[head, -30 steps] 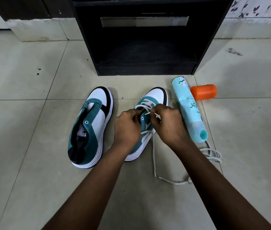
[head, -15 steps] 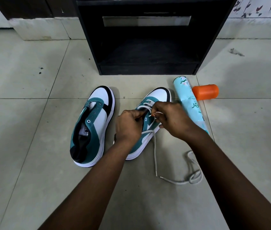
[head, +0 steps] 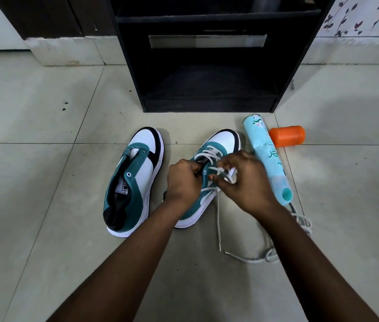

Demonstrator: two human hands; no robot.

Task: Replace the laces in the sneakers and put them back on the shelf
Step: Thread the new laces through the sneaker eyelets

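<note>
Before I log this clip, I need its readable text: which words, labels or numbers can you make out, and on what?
"er": large letters on the spray can, the end of a word whose start is out of sight.
Small script lines on the can: too small to read.
Label inside the unlaced sneaker: blurred, unreadable.
Orange cap and shelf: no text visible.
</note>
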